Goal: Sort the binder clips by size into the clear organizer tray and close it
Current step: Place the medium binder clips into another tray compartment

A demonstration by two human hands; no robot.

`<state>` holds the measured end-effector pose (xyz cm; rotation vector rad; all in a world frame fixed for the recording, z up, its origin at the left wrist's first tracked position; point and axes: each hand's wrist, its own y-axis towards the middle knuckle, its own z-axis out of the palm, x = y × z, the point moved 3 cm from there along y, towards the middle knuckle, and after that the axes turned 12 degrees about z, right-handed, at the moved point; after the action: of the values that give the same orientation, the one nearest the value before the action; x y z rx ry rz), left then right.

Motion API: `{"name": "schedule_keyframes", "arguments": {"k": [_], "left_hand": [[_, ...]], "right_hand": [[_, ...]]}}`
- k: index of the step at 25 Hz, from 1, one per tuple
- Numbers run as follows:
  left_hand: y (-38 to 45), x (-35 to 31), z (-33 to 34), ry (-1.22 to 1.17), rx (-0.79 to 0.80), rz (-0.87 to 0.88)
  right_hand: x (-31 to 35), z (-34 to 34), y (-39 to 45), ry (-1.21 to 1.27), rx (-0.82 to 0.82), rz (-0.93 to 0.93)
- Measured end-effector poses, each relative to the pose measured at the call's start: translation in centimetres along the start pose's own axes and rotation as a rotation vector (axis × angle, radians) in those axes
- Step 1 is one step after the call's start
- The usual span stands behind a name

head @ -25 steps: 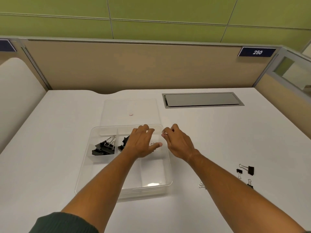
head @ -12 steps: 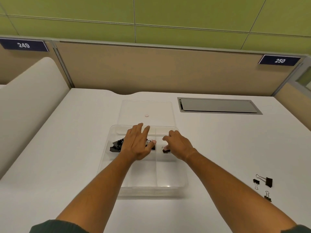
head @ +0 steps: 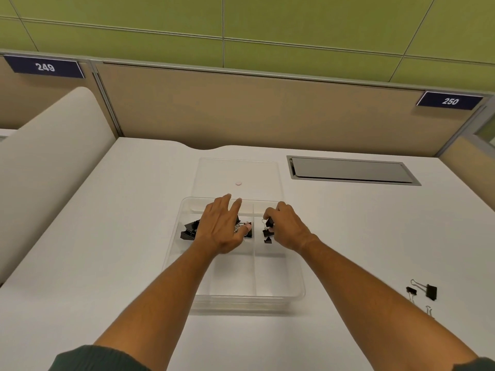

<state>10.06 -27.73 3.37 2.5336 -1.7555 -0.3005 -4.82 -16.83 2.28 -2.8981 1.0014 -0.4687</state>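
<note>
A: Since half a second back the right hand (head: 288,228) has lifted a small black clip (head: 270,222) off the far-right compartment floor; fingers curled, pinching it
B: Left hand (head: 223,227)?
A: Flat, fingers straight, resting over the middle compartment clips (head: 247,231); grips nothing I can see
B: Tray?
A: Clear organizer tray (head: 294,295) centre desk, big clips (head: 188,231) far-left compartment, two small ones (head: 267,236) far-right. Lid (head: 257,172) lies flat behind it
B: Leftovers?
A: Three loose clips (head: 426,293) on the desk (head: 107,236), well right
B: Handling?
A: Light, stiff steel, slick paint probably. Pinch the black body, not the wire loops; they swing
</note>
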Motion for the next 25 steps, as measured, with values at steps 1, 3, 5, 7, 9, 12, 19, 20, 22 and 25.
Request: {"name": "schedule_keyframes", "arguments": {"k": [1,3,5,7,9,12,19,20,22,25], "left_hand": [[0.0,-0.1,0.0,0.006,0.009,0.005],[-0.1,-0.2,0.1,0.018,0.034,0.011],[-0.2,-0.2,0.2,0.025,0.062,0.011],[-0.3,-0.3,0.3,0.024,0.073,0.012],[-0.3,-0.5,0.3,0.039,0.084,0.021],[-0.4,-1.3,0.1,0.062,0.09,0.039],[0.0,-4.8,0.3,0.053,0.092,0.101],[0.0,-5.5,0.6,0.049,0.1,0.117],[0.2,-7.1,1.2,0.043,0.11,0.143],[0.7,-9.4,1.9,0.031,0.123,0.178]], "right_hand": [[0.1,0.0,-0.1,0.012,0.011,0.001],[0.2,0.0,-0.3,0.014,0.023,0.005],[0.2,-0.2,-0.6,0.004,0.012,0.007],[0.1,-0.8,-1.1,-0.025,-0.032,0.006],[-0.2,-1.4,-1.9,-0.052,-0.072,0.009],[-0.8,-1.9,-3.3,-0.07,-0.102,0.022],[-3.4,-2.3,-6.8,-0.111,-0.157,0.105],[-4.1,-2.2,-7.3,-0.116,-0.164,0.122],[-5.4,-2.0,-8.2,-0.124,-0.172,0.154],[-7.5,-1.8,-9.7,-0.14,-0.176,0.207]]}}
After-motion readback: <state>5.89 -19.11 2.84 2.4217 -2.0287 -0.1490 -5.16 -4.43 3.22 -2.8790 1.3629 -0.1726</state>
